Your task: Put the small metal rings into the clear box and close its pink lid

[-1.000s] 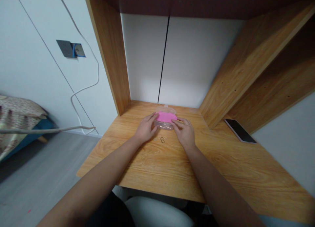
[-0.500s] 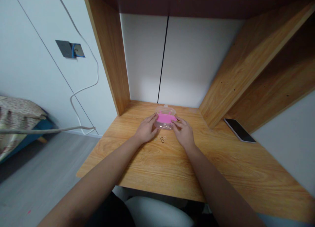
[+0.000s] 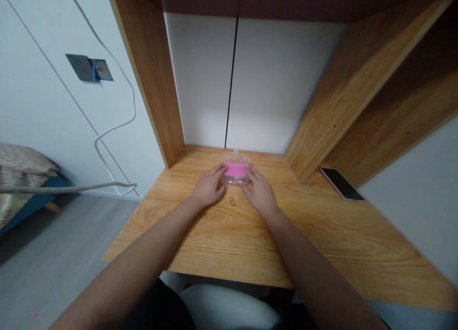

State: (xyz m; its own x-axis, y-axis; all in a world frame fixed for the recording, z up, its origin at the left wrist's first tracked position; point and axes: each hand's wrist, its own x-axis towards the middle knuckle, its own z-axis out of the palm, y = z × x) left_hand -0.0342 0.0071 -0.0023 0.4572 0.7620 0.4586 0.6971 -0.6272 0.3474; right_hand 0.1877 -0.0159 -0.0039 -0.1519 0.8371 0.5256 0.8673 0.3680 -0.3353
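Note:
A small clear plastic case (image 3: 234,180) stands near the back of the wooden desk. Its see-through lid (image 3: 236,157) is raised at the back, and a pink panel (image 3: 236,170) shows across the middle. My left hand (image 3: 208,187) grips the left side of the case, fingers at the pink panel and thumb low at the front. On the right side, my right hand (image 3: 261,190) holds it the same way. Two small dark rings (image 3: 232,201), like hair ties, lie on the desk in front of the case. A few faint pale rings are beside them.
A phone-like dark slab (image 3: 341,184) lies on the desk (image 3: 222,244) at the right, beside a slanted wooden upright (image 3: 332,115). Another upright (image 3: 150,77) borders the left. A white cable (image 3: 134,101) hangs down the wall past an opened socket (image 3: 89,68). A pale chair seat (image 3: 229,308) is below the desk.
The view has shifted slightly, so everything sits a little further left. My right fingers have moved up onto the pink panel's right end. Both hands stay on the case.

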